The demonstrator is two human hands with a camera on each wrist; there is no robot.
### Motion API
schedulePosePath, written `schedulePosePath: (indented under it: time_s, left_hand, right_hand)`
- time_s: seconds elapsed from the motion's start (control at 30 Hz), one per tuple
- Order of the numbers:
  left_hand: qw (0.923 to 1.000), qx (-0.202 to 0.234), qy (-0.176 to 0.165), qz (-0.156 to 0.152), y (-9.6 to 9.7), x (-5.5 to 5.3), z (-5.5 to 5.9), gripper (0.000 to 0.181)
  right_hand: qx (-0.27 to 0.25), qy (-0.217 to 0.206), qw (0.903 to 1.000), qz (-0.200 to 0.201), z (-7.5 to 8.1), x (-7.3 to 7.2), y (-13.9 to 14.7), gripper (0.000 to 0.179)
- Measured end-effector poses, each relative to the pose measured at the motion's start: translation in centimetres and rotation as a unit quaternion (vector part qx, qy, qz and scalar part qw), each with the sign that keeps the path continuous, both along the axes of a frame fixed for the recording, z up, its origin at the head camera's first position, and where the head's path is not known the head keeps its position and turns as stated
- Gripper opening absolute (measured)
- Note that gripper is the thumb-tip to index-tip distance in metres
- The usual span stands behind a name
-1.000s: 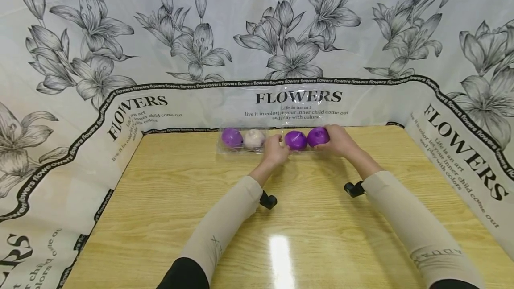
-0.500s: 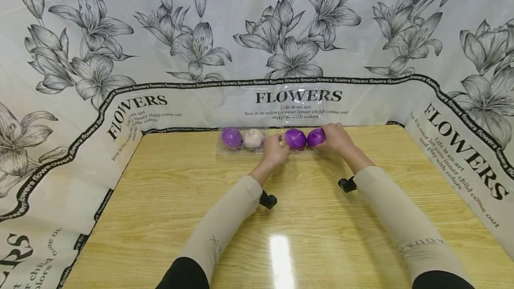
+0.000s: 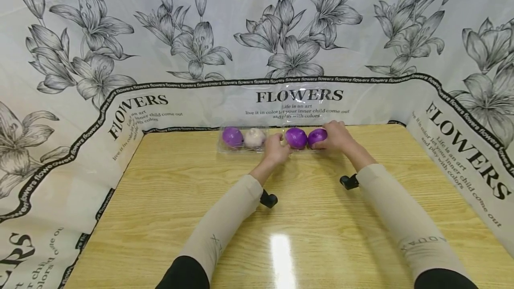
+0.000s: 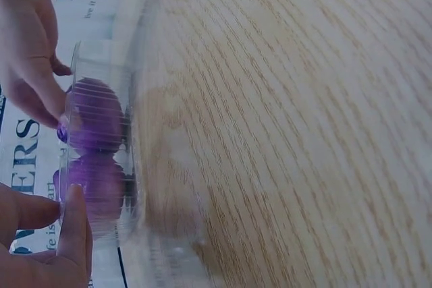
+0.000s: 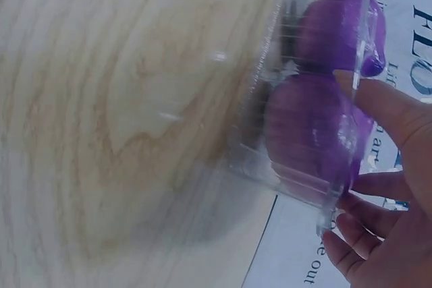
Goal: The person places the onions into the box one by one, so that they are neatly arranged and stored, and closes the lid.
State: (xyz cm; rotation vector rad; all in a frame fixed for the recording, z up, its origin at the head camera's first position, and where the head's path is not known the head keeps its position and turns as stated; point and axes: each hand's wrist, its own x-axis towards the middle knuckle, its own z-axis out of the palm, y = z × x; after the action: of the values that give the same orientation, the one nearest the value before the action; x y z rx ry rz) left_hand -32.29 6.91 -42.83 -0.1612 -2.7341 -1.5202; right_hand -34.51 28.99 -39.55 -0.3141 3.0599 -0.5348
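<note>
Two glossy purple onion-like balls, a left one (image 3: 296, 138) and a right one (image 3: 316, 137), sit side by side in a clear plastic box (image 5: 297, 197) at the table's back. My right hand (image 3: 340, 138) holds the right ball, thumb in front and fingers behind; in the right wrist view its thumb (image 5: 388, 102) lies over the box's rim. At the box's left end, my left hand (image 3: 277, 150) pinches the rim between thumb and fingers (image 4: 73, 224). The box's clear lid (image 3: 303, 98) stands raised against the cloth.
To the left, a second clear box (image 3: 223, 150) contains another purple ball (image 3: 232, 137) and a whitish, garlic-like ball (image 3: 254, 138). The wooden table (image 3: 192, 200) is bounded behind and at the sides by a flower-printed cloth (image 3: 192, 106).
My right hand and forearm have shifted slightly left and further back, and the right purple ball sits a little lower in the box. My left hand has stayed in place.
</note>
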Motion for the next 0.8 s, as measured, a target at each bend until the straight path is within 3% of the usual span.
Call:
schedulePosePath:
  time_s: [0.17,0.37,0.67,0.8]
  left_hand:
    - [1.0000,0.000,0.001,-0.001,-0.1,-0.1,0.1,0.052]
    - [1.0000,0.004,0.003,-0.006,-0.1,-0.2,0.2,0.052]
    - [0.9999,0.009,-0.001,-0.014,-0.2,-0.2,-0.4,0.052]
    - [0.9999,0.013,0.003,-0.011,-0.2,-0.3,-0.3,0.054]
  right_hand:
    - [-0.003,0.010,0.9999,0.010,1.2,-0.5,0.8,0.086]
    - [-0.075,0.001,0.9971,-0.017,2.8,-1.5,1.7,0.089]
    - [-0.162,-0.028,0.9842,-0.064,4.9,-2.9,1.8,0.104]
    - [-0.214,-0.035,0.9733,-0.076,5.5,-3.7,1.5,0.107]
